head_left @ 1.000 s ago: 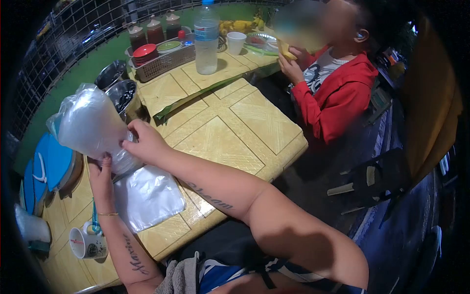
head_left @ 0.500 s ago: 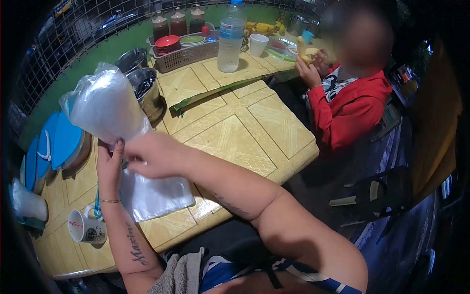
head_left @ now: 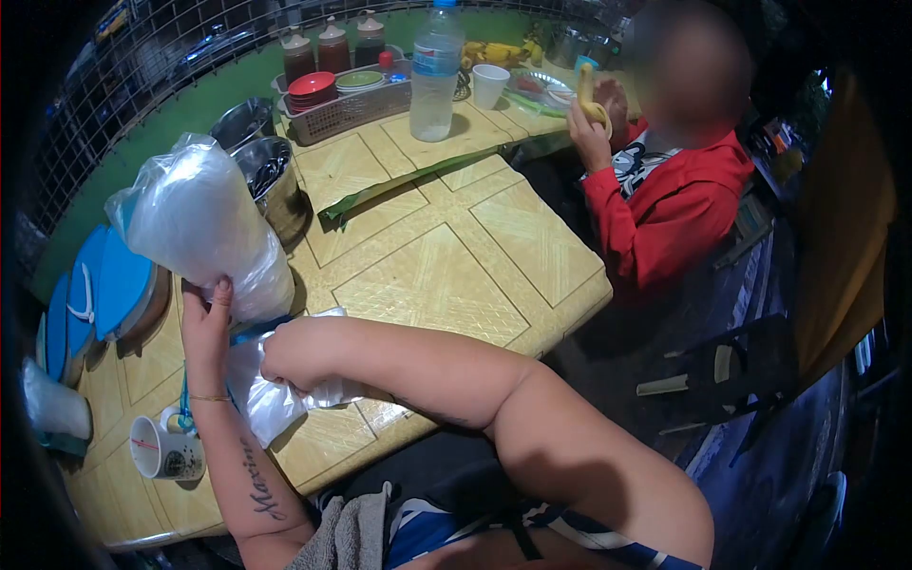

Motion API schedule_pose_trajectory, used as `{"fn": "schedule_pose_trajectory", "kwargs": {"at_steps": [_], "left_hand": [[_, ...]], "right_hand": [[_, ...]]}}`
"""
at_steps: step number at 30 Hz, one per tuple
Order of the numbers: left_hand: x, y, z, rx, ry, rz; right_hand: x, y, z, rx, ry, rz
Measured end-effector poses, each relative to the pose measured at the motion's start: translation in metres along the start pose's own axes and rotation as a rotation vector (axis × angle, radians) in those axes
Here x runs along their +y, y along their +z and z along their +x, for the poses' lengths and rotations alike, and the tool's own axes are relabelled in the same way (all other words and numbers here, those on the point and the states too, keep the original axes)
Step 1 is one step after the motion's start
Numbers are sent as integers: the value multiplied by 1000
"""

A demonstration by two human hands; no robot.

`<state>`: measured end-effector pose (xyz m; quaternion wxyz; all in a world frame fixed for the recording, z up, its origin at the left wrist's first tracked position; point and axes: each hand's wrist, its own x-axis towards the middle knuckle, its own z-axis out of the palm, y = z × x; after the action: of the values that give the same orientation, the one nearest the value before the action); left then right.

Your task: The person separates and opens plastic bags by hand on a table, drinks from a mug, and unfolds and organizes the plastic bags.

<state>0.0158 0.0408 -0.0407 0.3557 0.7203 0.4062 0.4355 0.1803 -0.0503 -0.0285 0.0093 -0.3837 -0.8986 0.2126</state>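
A bulging clear plastic bag (head_left: 195,209) stands upright at the left of the table, its contents whitish and hard to make out. My left hand (head_left: 207,309) grips it low down, with the thumb on its near side. On the table below it lies a bunch of thin plastic bags (head_left: 271,408), crumpled and shiny. My right hand (head_left: 302,350) is closed on these bags, its fingertips partly hidden. Just left of my left wrist is a white cup (head_left: 157,451) with a printed pattern.
Blue-lidded containers (head_left: 123,285) line the left edge. Behind the bag stand metal pots (head_left: 275,190). A long green leaf strip (head_left: 408,185), a water bottle (head_left: 434,85) and a sauce basket (head_left: 351,116) are farther back. A person in red (head_left: 674,209) holds a banana (head_left: 586,95) at right.
My right hand has moved down from the bulging bag to the flat plastic bags, which are now bunched up. The person at right has the banana raised slightly higher.
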Motion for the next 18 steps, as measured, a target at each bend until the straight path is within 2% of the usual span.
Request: {"fn": "schedule_pose_trajectory", "kwargs": {"at_steps": [2, 8, 18], "left_hand": [[11, 1, -2, 2, -56, 9], [3, 2, -1, 7, 20, -46], [3, 0, -1, 0, -36, -17]], "right_hand": [[1, 0, 0, 32, -19, 0], [8, -1, 0, 91, -24, 13], [14, -8, -4, 180, -13, 81]]}}
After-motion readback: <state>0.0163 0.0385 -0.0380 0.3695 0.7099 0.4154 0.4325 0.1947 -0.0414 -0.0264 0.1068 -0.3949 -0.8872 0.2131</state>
